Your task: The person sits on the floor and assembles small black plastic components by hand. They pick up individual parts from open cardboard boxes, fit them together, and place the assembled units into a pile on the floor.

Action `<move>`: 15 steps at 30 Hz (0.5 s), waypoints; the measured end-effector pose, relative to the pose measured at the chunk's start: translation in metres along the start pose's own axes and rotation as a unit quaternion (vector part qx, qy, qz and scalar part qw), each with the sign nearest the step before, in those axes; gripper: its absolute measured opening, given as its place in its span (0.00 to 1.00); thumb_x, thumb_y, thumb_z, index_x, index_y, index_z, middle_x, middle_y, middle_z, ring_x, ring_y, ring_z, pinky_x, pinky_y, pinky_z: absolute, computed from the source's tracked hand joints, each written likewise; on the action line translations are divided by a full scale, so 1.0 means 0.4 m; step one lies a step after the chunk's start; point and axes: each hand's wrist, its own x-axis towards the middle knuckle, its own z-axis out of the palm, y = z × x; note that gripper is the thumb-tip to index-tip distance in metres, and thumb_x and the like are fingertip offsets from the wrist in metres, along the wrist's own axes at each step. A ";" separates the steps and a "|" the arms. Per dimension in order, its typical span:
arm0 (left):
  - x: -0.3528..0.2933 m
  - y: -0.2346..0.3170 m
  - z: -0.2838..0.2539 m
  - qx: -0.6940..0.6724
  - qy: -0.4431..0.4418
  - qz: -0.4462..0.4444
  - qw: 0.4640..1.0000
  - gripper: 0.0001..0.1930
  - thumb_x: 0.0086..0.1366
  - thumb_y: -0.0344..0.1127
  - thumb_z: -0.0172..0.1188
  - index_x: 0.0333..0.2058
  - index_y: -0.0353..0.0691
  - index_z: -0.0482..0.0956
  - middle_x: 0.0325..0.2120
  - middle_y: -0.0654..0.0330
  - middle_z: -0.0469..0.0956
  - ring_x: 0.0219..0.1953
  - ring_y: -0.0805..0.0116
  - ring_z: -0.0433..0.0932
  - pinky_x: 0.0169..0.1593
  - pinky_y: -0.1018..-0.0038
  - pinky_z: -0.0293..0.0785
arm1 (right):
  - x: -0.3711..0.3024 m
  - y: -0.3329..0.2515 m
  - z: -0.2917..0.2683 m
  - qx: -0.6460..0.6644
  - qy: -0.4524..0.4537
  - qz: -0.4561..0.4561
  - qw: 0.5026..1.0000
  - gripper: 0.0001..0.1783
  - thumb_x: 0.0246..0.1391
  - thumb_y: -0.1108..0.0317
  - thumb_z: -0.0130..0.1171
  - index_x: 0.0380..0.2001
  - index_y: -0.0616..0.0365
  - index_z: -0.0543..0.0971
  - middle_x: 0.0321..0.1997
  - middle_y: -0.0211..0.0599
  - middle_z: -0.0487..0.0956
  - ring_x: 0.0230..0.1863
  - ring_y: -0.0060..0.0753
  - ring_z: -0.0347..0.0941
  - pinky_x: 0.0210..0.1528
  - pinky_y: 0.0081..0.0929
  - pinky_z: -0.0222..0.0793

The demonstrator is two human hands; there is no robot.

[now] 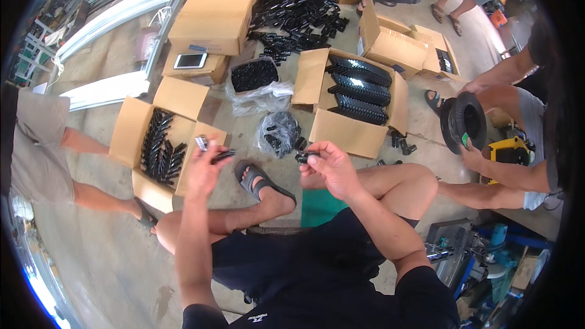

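My left hand (204, 173) is raised near the open carton on the left, its fingers closed on a short black tubular part (223, 156). A small pale, shiny piece (201, 142) shows at the fingertips of the same hand. My right hand (335, 172) pinches a small black fitting (301, 145) between thumb and fingers, above my right leg. Between the hands, on the floor, sits a clear plastic bag of small black parts (278, 133). The left carton (127, 129) holds rows of black tubular parts (159, 152).
Ahead, an open carton (348, 139) holds stacked black parts (359, 82). Behind lie a heap of black pieces (298, 12) and a bagged tub (255, 77). A phone (191, 61) rests on a carton. At right, another person holds black rings (469, 120); someone stands at left.
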 end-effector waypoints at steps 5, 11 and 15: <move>-0.120 -0.112 0.186 -0.129 -0.168 -0.130 0.969 0.27 0.75 0.36 0.59 0.69 0.37 0.65 0.43 0.56 0.79 0.50 0.64 0.80 0.56 0.59 0.82 | -0.043 0.001 -0.023 -0.017 -0.002 -0.062 0.998 0.08 0.69 0.74 0.58 0.48 0.64 0.76 0.48 0.39 0.80 0.43 0.30 0.82 0.47 0.30 0.81; -0.187 -0.141 0.290 -0.107 -0.242 -0.105 0.959 0.32 0.76 0.32 0.57 0.74 0.39 0.56 0.53 0.57 0.77 0.56 0.65 0.78 0.62 0.60 0.78 | -0.089 -0.020 -0.006 -0.143 -0.041 -0.126 0.981 0.07 0.68 0.79 0.55 0.47 0.64 0.77 0.61 0.44 0.78 0.49 0.24 0.80 0.48 0.24 0.78; -0.203 -0.150 0.303 -0.071 -0.216 -0.075 0.971 0.26 0.77 0.31 0.55 0.70 0.36 0.64 0.55 0.58 0.77 0.57 0.64 0.79 0.61 0.60 0.80 | -0.095 -0.012 0.002 -0.199 -0.060 -0.095 0.973 0.10 0.66 0.80 0.56 0.48 0.65 0.79 0.59 0.43 0.80 0.48 0.28 0.80 0.48 0.26 0.78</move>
